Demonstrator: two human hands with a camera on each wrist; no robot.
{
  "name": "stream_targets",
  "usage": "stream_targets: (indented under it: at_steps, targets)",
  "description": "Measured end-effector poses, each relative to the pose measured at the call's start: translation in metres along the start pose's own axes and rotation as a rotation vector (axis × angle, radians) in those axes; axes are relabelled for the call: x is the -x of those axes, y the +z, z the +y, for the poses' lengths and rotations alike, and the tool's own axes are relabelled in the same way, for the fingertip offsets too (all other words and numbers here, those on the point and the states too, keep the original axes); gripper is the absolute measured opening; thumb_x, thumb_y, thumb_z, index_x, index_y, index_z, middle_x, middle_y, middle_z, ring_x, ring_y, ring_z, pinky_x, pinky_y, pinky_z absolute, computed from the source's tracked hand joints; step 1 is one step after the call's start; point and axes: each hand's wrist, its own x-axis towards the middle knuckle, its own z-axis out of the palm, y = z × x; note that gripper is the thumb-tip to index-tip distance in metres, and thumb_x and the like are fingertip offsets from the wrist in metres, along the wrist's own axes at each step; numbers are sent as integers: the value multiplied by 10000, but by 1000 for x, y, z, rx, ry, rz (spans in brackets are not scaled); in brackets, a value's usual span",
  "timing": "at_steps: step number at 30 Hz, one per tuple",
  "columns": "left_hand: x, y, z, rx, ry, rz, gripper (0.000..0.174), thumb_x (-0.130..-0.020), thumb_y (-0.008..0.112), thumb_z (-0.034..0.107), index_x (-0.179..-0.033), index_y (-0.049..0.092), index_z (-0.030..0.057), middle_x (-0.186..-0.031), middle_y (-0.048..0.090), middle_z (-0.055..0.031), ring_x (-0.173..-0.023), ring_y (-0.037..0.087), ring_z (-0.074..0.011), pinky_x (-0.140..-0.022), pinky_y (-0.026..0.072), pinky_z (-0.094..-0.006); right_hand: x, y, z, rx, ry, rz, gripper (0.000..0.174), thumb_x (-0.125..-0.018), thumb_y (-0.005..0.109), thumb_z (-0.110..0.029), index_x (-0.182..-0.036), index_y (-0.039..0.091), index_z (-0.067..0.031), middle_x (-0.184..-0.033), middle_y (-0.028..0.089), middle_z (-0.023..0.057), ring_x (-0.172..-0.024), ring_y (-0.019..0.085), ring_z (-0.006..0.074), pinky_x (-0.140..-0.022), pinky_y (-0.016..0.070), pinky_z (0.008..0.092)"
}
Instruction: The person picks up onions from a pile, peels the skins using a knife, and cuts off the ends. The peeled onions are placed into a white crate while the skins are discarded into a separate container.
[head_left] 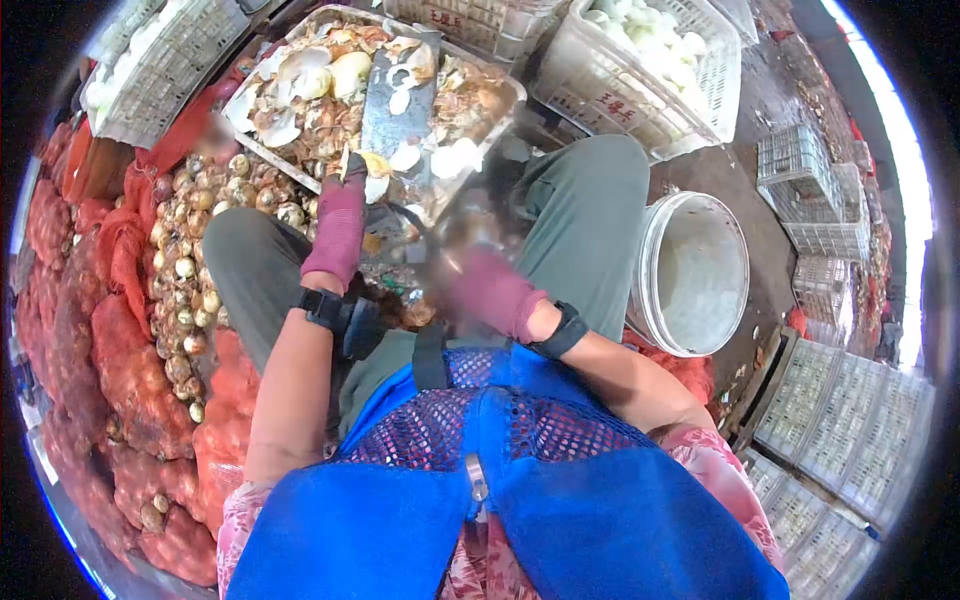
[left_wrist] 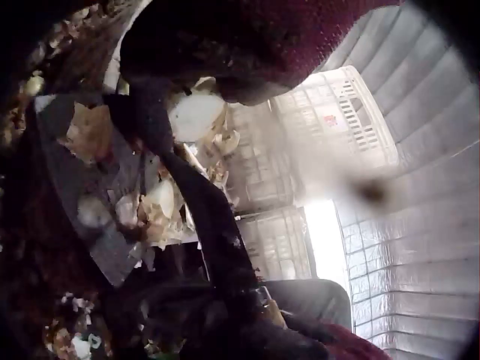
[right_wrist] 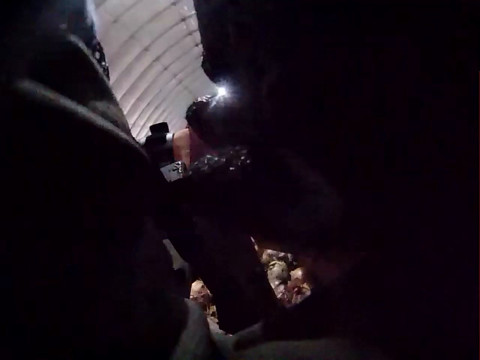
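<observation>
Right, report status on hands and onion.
Left hand at pale peeled onion by grey steel blade. Right hand blurred over lap, grip unclear. Onion skins litter metal tray.

- The dark, wet floor (head_left: 720, 170) carried everything.
- A white bucket (head_left: 645, 270) stood on it, just beside the person's right leg.
- White crates (head_left: 690, 95) of peeled onions stood behind the bucket.
- Stacked crates (head_left: 815, 190) stood further right.
- Red sacks (head_left: 120, 370) lay heaped on the left, with loose onions (head_left: 185, 280) against them.
</observation>
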Motion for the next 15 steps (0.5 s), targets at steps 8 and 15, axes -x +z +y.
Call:
stream_targets:
  at_steps: [8,15]
  targets:
    - [-1,-6,-6,-72,80,-51,697,-914,453,553,-1322,433,-11,-1204,558,-278,-1128,535,-396,-939,421,-408,-4,-14,-27,147,213,96,393,-930,443,-338,-1129,453,0,-982,614,272,-909,611,411,-728,488,496]
    - [18,-7,11,-194,147,-44,622,-937,449,497,-1362,417,44,-1257,549,-230,-1150,535,-365,-950,419,-401,-4,-8,-30,238,206,96,471,-953,399,-366,-1201,420,34,-1045,606,217,-884,623,359,-789,478,480]
